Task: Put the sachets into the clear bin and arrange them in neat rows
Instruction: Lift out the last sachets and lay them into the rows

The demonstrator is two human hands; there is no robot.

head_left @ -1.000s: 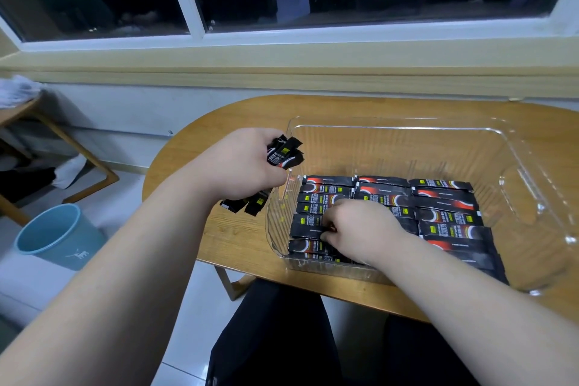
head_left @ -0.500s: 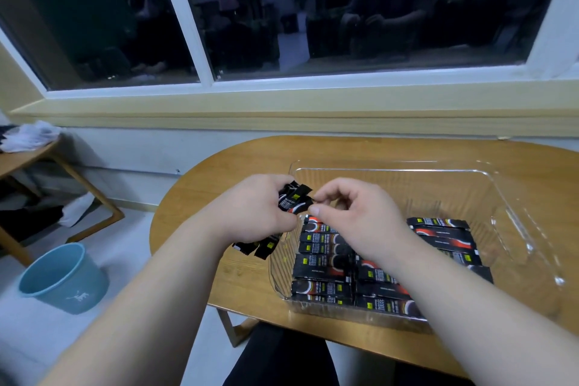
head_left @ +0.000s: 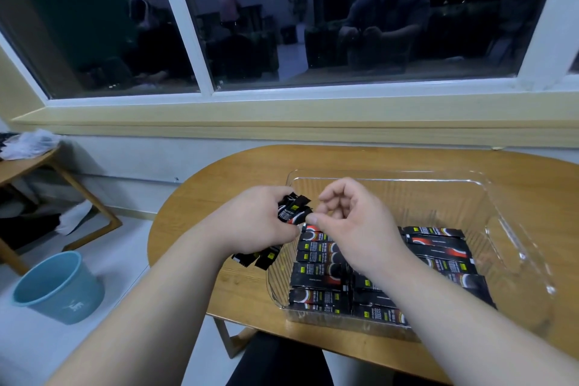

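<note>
Wooden table [head_left: 219, 185] bearing clear bin [head_left: 518, 241]; blue bucket [head_left: 59, 288] left of bin, window [head_left: 344, 25] beyond; left hand [head_left: 250, 226] grips sachets [head_left: 293, 211], right hand [head_left: 357, 226] curled alongside, grip unclear.

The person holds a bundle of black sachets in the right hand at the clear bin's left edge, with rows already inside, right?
Not quite. The head view shows the bundle of sachets gripped in the left hand, not the right hand, which is beside it. The clear bin and rows inside are as said.
</note>
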